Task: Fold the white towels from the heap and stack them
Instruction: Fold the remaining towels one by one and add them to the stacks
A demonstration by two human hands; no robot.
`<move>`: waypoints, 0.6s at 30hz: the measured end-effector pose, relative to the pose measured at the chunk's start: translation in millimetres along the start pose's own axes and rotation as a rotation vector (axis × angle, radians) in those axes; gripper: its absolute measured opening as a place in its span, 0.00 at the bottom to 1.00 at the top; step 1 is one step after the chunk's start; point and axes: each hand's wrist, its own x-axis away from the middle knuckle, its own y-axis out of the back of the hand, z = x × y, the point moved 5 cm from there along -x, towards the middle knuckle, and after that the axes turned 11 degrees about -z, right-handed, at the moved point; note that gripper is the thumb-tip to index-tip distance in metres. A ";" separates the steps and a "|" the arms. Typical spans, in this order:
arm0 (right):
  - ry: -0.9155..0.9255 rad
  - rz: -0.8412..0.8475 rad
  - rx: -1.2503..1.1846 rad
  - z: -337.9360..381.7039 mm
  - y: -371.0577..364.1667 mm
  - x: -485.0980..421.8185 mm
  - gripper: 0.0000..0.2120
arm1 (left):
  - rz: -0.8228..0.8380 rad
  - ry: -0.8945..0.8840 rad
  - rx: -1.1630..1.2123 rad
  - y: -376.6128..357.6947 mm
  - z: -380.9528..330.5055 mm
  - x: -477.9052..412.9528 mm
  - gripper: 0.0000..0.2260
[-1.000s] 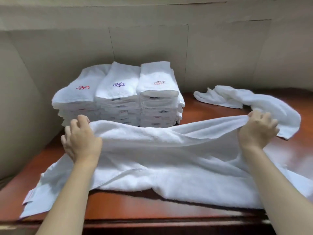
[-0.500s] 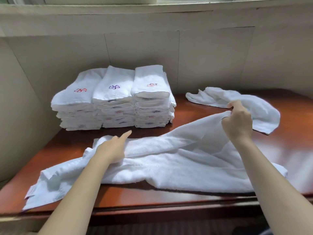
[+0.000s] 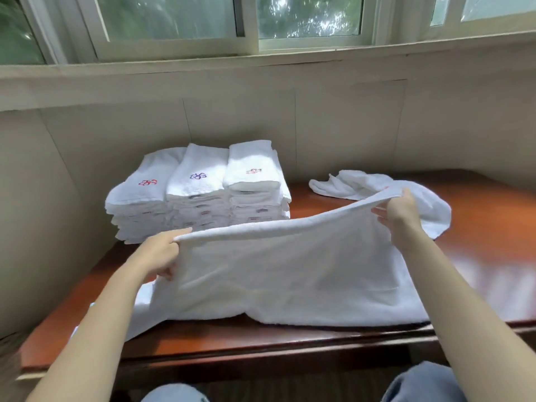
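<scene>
In the lower left the left hand [image 3: 161, 253] pinches one end of the towel [image 3: 290, 271], whose raised edge spans mid-frame to the right hand [image 3: 401, 211], which pinches the other end higher up; I'd say the fold may land skewed, and a tug could drag the slack off the front lip. The folded stacks [image 3: 200, 192] stand left of centre on the glossy red-brown table [image 3: 478, 227]; a loose towel [image 3: 362, 184] lies to the right; windows [image 3: 203, 21] run along the top above pale walls.
</scene>
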 end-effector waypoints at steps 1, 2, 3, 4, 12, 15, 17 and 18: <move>-0.005 -0.028 0.019 5.1 0.9 3.2 0.20 | -0.015 0.013 0.107 8.2 -2.7 2.6 0.28; 0.007 -0.044 0.054 11.1 1.7 5.7 0.20 | -0.044 0.024 0.182 16.7 -5.0 4.4 0.25; 0.037 -0.047 0.096 18.6 2.2 8.3 0.18 | -0.085 0.035 0.242 25.3 -6.7 6.0 0.22; 0.078 -0.049 0.134 27.0 3.3 10.5 0.15 | -0.136 0.039 0.280 33.9 -7.8 7.0 0.18; 0.533 -0.202 0.387 95.0 36.8 22.5 0.15 | -0.691 -0.061 -0.069 97.7 -15.0 23.4 0.07; 0.637 -0.352 0.583 119.1 58.7 31.8 0.15 | -0.961 -0.221 -0.207 122.0 -31.5 43.7 0.01; 0.742 -0.455 0.638 132.7 72.4 37.6 0.11 | -0.919 -0.393 -0.219 124.6 -39.8 47.4 0.07; 0.800 -0.486 0.634 138.5 78.4 40.3 0.10 | -0.853 -0.459 -0.161 124.6 -41.9 48.1 0.07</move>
